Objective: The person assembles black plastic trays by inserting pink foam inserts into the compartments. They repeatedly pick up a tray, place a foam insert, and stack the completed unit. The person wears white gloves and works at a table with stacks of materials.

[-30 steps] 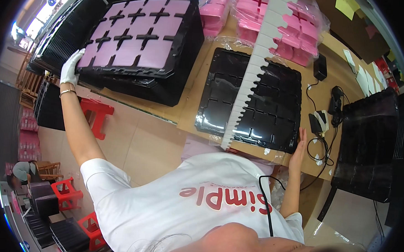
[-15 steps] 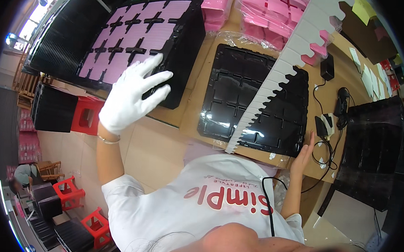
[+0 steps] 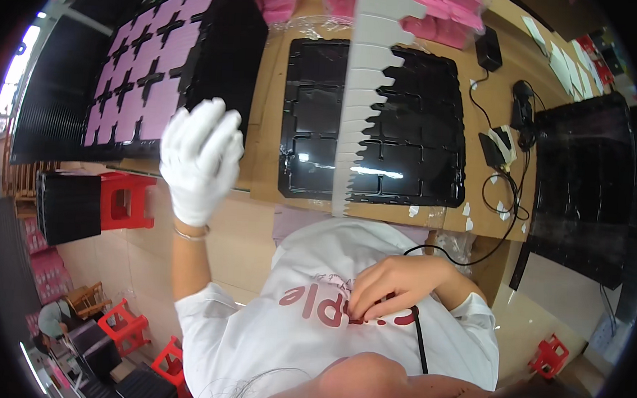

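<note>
My left hand (image 3: 202, 160), in a white glove, is raised beside the near side of a tall stack of black plastic trays (image 3: 229, 46). Its fingers are loosely bent, slightly blurred, with nothing visible in them; whether they touch the stack I cannot tell. Lilac sheets (image 3: 139, 114) show in the top tray between black cross-shaped ribs. My bare right hand (image 3: 393, 286) rests against the front of my white shirt (image 3: 315, 256), its fingers curled and the fingertips partly hidden. Ahead of me a black compartment tray (image 3: 416, 118) lies on the brown worktable, partly covered by a long white layered piece with a toothed edge (image 3: 360, 93).
Pink moulded trays (image 3: 443, 29) in clear film stand at the back. To the right lie a black power adapter (image 3: 489, 49), cables (image 3: 514, 209) and another dark tray stack (image 3: 586, 170). Red stools (image 3: 127, 202) stand on the left; a person (image 3: 53, 318) is farther off.
My right hand has left the tray's right side and come to my shirt front. My left hand's fingers have drawn closer together near the stack. The view has shifted.
</note>
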Action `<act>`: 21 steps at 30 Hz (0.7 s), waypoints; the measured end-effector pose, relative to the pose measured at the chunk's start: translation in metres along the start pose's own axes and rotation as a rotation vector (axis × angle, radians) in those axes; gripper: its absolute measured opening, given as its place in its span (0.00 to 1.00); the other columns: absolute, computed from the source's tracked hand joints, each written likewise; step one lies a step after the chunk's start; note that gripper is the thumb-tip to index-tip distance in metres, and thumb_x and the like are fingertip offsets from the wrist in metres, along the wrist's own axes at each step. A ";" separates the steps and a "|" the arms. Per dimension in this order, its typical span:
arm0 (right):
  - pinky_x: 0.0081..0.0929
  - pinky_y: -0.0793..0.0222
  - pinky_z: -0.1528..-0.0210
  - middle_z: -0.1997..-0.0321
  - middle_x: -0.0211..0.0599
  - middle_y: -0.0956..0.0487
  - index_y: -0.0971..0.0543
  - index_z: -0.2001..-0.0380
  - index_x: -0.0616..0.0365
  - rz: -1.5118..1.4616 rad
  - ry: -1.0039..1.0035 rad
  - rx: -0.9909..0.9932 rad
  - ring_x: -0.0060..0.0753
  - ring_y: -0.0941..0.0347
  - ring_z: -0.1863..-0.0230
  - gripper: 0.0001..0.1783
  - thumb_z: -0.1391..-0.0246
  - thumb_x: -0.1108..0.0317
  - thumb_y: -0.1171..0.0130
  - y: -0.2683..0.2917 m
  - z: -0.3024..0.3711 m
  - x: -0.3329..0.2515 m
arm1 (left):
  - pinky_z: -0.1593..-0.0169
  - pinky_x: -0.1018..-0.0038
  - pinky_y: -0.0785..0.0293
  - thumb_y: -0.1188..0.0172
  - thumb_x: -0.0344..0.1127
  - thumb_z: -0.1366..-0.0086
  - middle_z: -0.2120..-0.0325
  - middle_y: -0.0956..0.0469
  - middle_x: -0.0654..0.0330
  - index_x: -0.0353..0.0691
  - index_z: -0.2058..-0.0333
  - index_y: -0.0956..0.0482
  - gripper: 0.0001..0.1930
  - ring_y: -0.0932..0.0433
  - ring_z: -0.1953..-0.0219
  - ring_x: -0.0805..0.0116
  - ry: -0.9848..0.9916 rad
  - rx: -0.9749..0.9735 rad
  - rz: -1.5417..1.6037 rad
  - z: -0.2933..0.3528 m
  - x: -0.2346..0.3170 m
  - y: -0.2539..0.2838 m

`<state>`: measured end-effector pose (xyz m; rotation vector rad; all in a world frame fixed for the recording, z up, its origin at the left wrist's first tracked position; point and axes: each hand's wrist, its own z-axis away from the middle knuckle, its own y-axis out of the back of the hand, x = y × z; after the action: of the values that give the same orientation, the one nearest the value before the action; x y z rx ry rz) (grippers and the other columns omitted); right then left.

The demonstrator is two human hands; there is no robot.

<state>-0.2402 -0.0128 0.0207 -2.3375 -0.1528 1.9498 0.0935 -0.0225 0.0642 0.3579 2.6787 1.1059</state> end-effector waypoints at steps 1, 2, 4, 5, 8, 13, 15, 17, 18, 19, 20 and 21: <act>0.35 0.29 0.52 0.54 0.44 0.19 0.19 0.57 0.65 -0.012 -0.003 -0.104 0.45 0.23 0.55 0.12 0.42 0.69 0.41 -0.003 -0.003 0.001 | 0.43 0.63 0.31 0.35 0.29 0.46 0.52 0.23 0.59 0.45 0.54 0.19 0.18 0.25 0.51 0.61 0.012 0.030 0.094 0.009 0.009 -0.007; 0.35 0.29 0.52 0.55 0.43 0.19 0.19 0.57 0.64 0.006 -0.002 -0.098 0.44 0.23 0.55 0.13 0.42 0.68 0.40 -0.003 -0.001 -0.002 | 0.46 0.64 0.29 0.36 0.29 0.45 0.53 0.23 0.57 0.44 0.54 0.20 0.18 0.24 0.53 0.59 0.065 0.053 0.233 0.018 0.017 -0.017; 0.34 0.30 0.52 0.56 0.41 0.19 0.19 0.57 0.62 0.033 -0.006 -0.106 0.41 0.23 0.57 0.13 0.42 0.66 0.40 0.000 -0.001 -0.012 | 0.52 0.68 0.26 0.38 0.29 0.44 0.55 0.22 0.56 0.41 0.52 0.21 0.19 0.23 0.58 0.62 0.211 0.022 0.436 0.031 0.035 -0.029; 0.33 0.31 0.51 0.55 0.40 0.19 0.20 0.56 0.62 0.061 -0.028 -0.150 0.41 0.24 0.55 0.14 0.42 0.66 0.39 0.003 0.004 -0.011 | 0.55 0.70 0.26 0.37 0.30 0.45 0.55 0.22 0.56 0.40 0.51 0.22 0.20 0.23 0.61 0.65 0.398 -0.094 0.667 0.034 0.049 -0.031; 0.32 0.30 0.56 0.58 0.41 0.20 0.21 0.58 0.62 0.172 -0.033 -0.245 0.41 0.25 0.60 0.14 0.41 0.63 0.42 0.013 0.013 -0.012 | 0.63 0.72 0.26 0.31 0.42 0.49 0.55 0.21 0.56 0.37 0.46 0.26 0.32 0.25 0.67 0.71 0.691 -0.468 1.114 0.048 0.071 -0.047; 0.29 0.30 0.59 0.65 0.38 0.19 0.19 0.65 0.60 0.128 0.068 -0.033 0.38 0.25 0.64 0.09 0.42 0.65 0.41 -0.005 -0.002 -0.001 | 0.63 0.73 0.25 0.33 0.37 0.43 0.66 0.18 0.57 0.35 0.60 0.18 0.14 0.22 0.69 0.71 0.653 -1.032 1.018 0.043 0.107 -0.065; 0.28 0.30 0.59 0.64 0.38 0.19 0.19 0.66 0.60 0.092 0.089 -0.075 0.37 0.24 0.64 0.08 0.43 0.66 0.41 -0.003 -0.002 0.003 | 0.64 0.75 0.25 0.36 0.34 0.41 0.69 0.18 0.59 0.36 0.65 0.17 0.08 0.21 0.70 0.72 0.806 -0.725 1.167 0.058 0.105 -0.072; 0.28 0.30 0.58 0.61 0.37 0.19 0.20 0.64 0.60 -0.012 0.057 -0.223 0.34 0.24 0.63 0.08 0.44 0.68 0.41 0.020 0.005 0.005 | 0.63 0.76 0.22 0.42 0.30 0.37 0.67 0.17 0.58 0.34 0.65 0.18 0.07 0.18 0.67 0.71 1.059 -0.542 1.309 0.065 0.093 -0.072; 0.27 0.29 0.57 0.59 0.37 0.20 0.20 0.63 0.61 -0.149 0.056 -0.051 0.32 0.24 0.62 0.08 0.44 0.68 0.40 0.024 0.010 0.017 | 0.63 0.75 0.21 0.43 0.29 0.36 0.66 0.17 0.57 0.33 0.63 0.19 0.08 0.18 0.65 0.70 1.180 -0.452 1.429 0.060 0.089 -0.068; 0.27 0.29 0.57 0.57 0.36 0.20 0.21 0.62 0.61 -0.282 0.060 0.121 0.30 0.23 0.61 0.09 0.44 0.69 0.40 0.026 0.012 0.029 | 0.62 0.75 0.21 0.45 0.28 0.36 0.64 0.18 0.56 0.32 0.61 0.20 0.08 0.18 0.64 0.68 1.296 -0.355 1.541 0.050 0.085 -0.060; 0.27 0.29 0.57 0.59 0.35 0.20 0.21 0.61 0.61 -0.013 -0.012 0.439 0.29 0.23 0.62 0.10 0.45 0.69 0.38 0.028 0.006 0.036 | 0.62 0.74 0.20 0.46 0.27 0.35 0.63 0.18 0.54 0.31 0.59 0.21 0.09 0.17 0.63 0.67 1.411 -0.250 1.650 0.045 0.081 -0.056; 0.27 0.29 0.57 0.60 0.34 0.20 0.21 0.60 0.62 0.257 -0.081 0.750 0.28 0.23 0.63 0.11 0.46 0.69 0.37 0.030 -0.009 0.041 | 0.61 0.73 0.18 0.47 0.24 0.36 0.60 0.19 0.49 0.28 0.52 0.25 0.14 0.17 0.61 0.63 1.404 -0.174 1.694 0.060 0.075 -0.062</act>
<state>-0.2236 -0.0372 -0.0214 -1.8328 0.7689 1.7601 0.0314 -0.0027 -0.0292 3.1178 2.4727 2.5778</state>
